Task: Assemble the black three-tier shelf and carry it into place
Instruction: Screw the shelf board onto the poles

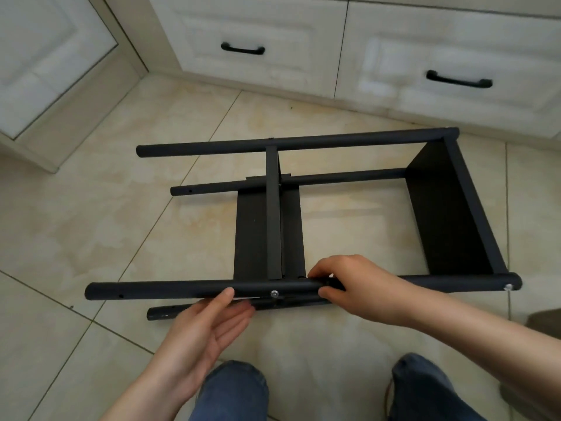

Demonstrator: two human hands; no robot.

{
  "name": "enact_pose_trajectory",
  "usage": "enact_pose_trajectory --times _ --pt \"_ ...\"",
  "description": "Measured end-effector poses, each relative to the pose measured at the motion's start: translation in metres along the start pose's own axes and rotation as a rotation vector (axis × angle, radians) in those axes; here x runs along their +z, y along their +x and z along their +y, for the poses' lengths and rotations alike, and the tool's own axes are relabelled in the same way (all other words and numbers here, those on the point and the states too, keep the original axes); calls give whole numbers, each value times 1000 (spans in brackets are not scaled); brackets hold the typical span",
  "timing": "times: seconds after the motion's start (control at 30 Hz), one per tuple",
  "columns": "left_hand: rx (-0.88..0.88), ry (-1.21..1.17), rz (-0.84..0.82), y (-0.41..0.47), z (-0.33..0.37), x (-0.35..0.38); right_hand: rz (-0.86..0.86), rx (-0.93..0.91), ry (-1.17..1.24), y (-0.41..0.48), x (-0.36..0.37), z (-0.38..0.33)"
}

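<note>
The black shelf frame (303, 141) lies on its side on the tiled floor, its round posts running left to right. One shelf panel (449, 214) is fixed at the right end and a second panel (268, 226) stands in the middle. My right hand (349, 284) grips the nearest post (170, 290) just right of a silver screw (274, 294), fingers curled over the top and thumb underneath. My left hand (209, 329) lies palm up below that post, fingers straight, thumb tip touching the post. A small white object under its fingers is too hidden to name.
White cabinet drawers with black handles (243, 49) line the back, and a white cabinet door (45, 56) stands at the left. My knees in blue jeans (233, 390) are at the bottom edge. Beige floor tiles (91, 223) surround the frame.
</note>
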State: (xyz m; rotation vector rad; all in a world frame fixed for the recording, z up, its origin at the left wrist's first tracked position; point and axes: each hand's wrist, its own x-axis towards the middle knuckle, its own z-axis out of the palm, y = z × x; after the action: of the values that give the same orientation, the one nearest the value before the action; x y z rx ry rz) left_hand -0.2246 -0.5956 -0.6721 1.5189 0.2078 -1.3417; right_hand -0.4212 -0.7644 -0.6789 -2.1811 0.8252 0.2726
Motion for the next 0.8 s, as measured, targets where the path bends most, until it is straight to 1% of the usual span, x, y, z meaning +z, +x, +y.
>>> enact_pose_trajectory --times 0.1,0.2,0.53,0.7,0.8 --pt "37 -248 55 7 4 2 16 13 -11 -2 1 -2" --pt "80 -344 104 12 8 3 24 19 -36 -4 2 -5" --pt "189 -313 103 1 12 17 44 20 -116 -11 -12 -10" --pt "225 -303 66 -9 21 27 53 27 -143 -20 -30 -15" --pt "264 -315 10 -13 27 29 87 37 -156 -26 -38 -23"
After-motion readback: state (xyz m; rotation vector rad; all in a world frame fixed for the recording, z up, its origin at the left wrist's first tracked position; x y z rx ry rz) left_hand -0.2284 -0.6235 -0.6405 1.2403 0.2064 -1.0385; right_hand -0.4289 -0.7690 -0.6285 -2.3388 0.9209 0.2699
